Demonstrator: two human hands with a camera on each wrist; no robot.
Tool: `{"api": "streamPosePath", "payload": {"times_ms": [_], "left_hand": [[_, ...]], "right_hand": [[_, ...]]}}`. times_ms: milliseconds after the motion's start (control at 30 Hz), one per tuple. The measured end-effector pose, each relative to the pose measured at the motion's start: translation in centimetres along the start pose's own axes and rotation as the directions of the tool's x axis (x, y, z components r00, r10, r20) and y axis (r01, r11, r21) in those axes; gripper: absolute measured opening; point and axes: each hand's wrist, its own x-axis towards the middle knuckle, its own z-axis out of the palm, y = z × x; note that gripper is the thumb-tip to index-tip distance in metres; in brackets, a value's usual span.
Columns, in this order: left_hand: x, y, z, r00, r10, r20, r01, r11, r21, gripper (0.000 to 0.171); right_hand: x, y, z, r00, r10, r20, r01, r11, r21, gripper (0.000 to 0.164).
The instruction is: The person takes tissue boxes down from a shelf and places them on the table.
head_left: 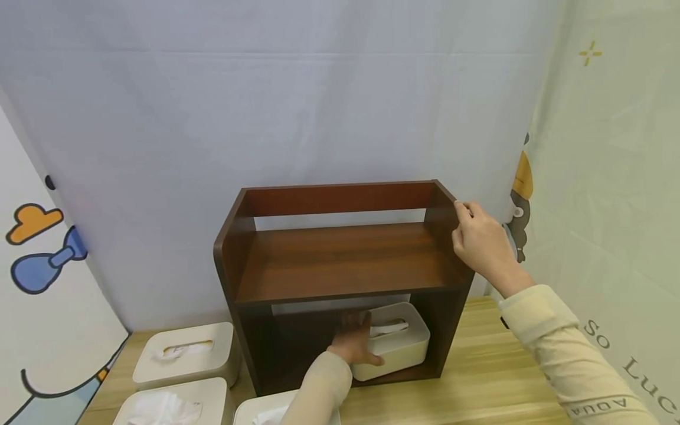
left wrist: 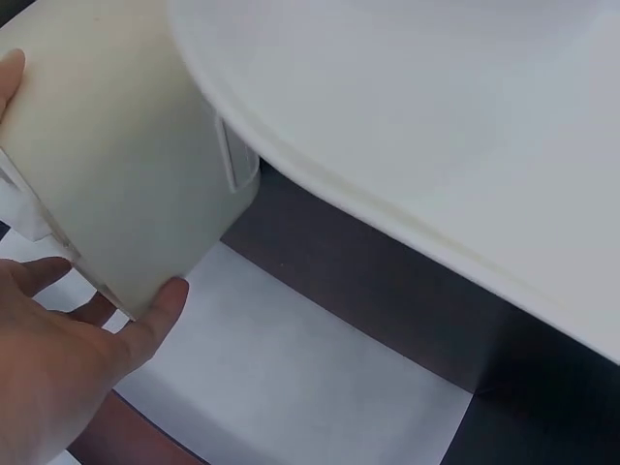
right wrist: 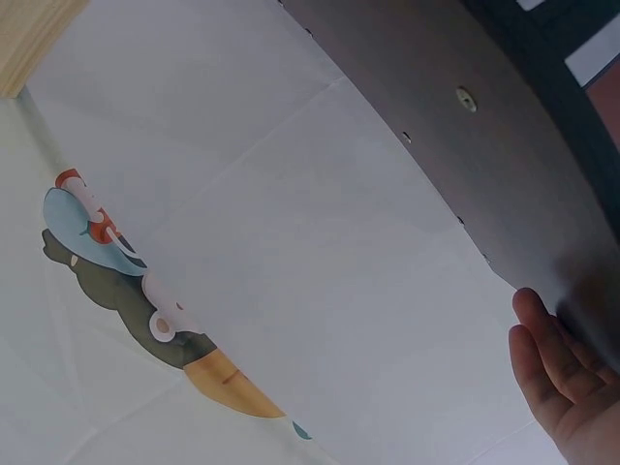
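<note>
A brown wooden shelf unit point(head_left: 340, 260) stands against the backdrop. In its lower compartment, at the right, a cream tissue box point(head_left: 398, 348) sits at an angle near the side panel, with tissue showing in its slot. My left hand point(head_left: 352, 343) touches the box's left end, fingers spread across its top and front. In the left wrist view, fingertips point(left wrist: 165, 300) press against the box's corner. My right hand point(head_left: 480, 242) grips the upper edge of the right side panel point(right wrist: 455, 116), fingers on the outer face and thumb on the inner side.
Several more tissue boxes stand on the wooden table at the left: one point(head_left: 186, 354) at the back, another point(head_left: 170, 404) before it, and one point(head_left: 265, 410) partly hidden by my left sleeve. A pale printed curtain point(head_left: 611, 206) hangs at the right.
</note>
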Motion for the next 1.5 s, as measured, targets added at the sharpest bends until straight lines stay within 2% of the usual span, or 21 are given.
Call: {"api": "streamPosePath", "payload": {"times_ms": [400,567,800,1133,1300,1500], "left_hand": [[-0.3,0.4,0.0,0.999,-0.013,-0.044,0.014,1.000,0.021,0.103],[-0.5,0.4,0.0,0.997,0.003,-0.079,0.005,0.996,0.091,0.102],[-0.9,0.3,-0.1,0.990,0.064,-0.126,-0.041,0.984,0.176,0.100],[-1.5,0.5,-1.1,0.992,0.064,-0.105,-0.045,0.985,0.169,0.102],[-2.0,0.8,-1.7,0.990,0.107,-0.089,-0.089,0.979,0.185,0.099],[-3.6,1.3,-1.7,0.979,0.174,-0.102,-0.157,0.975,0.160,0.090]], "right_hand": [[0.1,-0.1,-0.1,1.000,0.012,0.013,-0.012,1.000,-0.006,0.041],[0.1,-0.1,-0.1,1.000,0.011,0.016,-0.011,1.000,-0.008,0.041],[0.0,-0.1,-0.1,1.000,0.004,0.012,-0.004,1.000,-0.005,0.041],[0.2,-0.1,-0.4,1.000,0.005,0.019,-0.005,1.000,-0.015,0.042],[0.2,-0.1,-0.4,1.000,-0.018,0.005,0.018,1.000,-0.019,0.041],[0.2,0.0,-0.3,0.999,-0.035,0.000,0.035,0.999,-0.034,0.040]]}}
